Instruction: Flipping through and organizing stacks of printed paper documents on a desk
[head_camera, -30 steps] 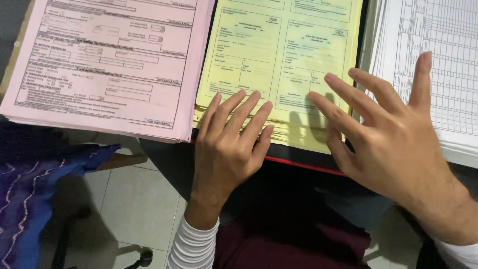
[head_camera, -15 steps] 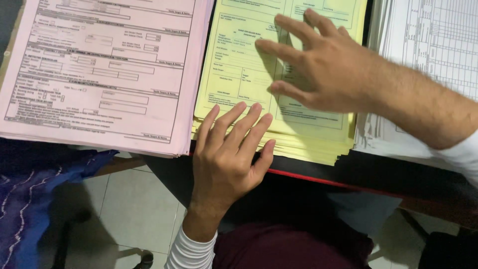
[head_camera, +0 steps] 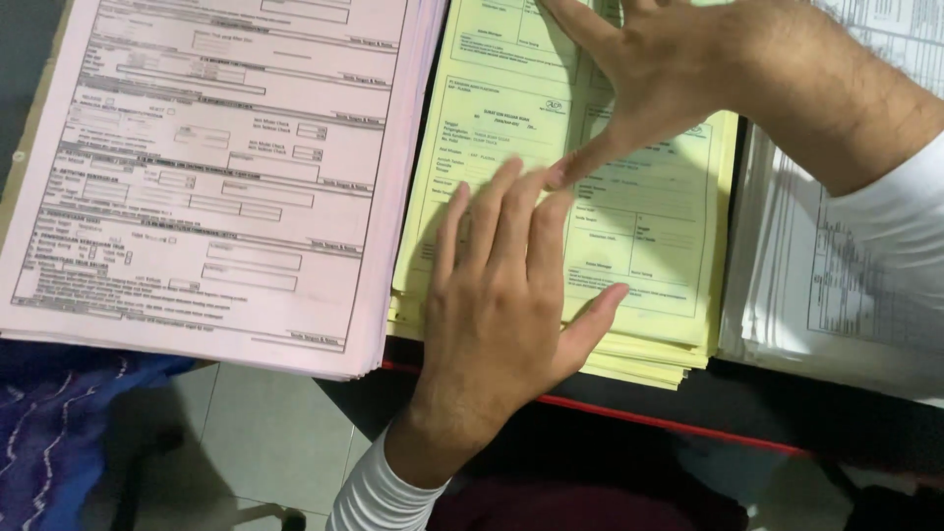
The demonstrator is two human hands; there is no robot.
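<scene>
3 stacks of paper forms sit side by side on the desk: 1 pink stack [head_camera: 206,177] on the left, 1 yellow stack [head_camera: 649,256] in the middle, 1 white stack [head_camera: 836,305] on the right. 2 hands are over the yellow one: 1 left hand [head_camera: 506,295] near, 1 right hand [head_camera: 659,69] far. 2 white sleeves show, 1 on each arm. 1 blue patterned cloth [head_camera: 49,433] hangs at the near left.

Pink forms [head_camera: 206,177] ruled in black, yellow forms [head_camera: 639,246] likewise, white gridded sheets [head_camera: 846,285], a black bench [head_camera: 787,418] edged red, blue patterned cloth [head_camera: 49,433]
</scene>
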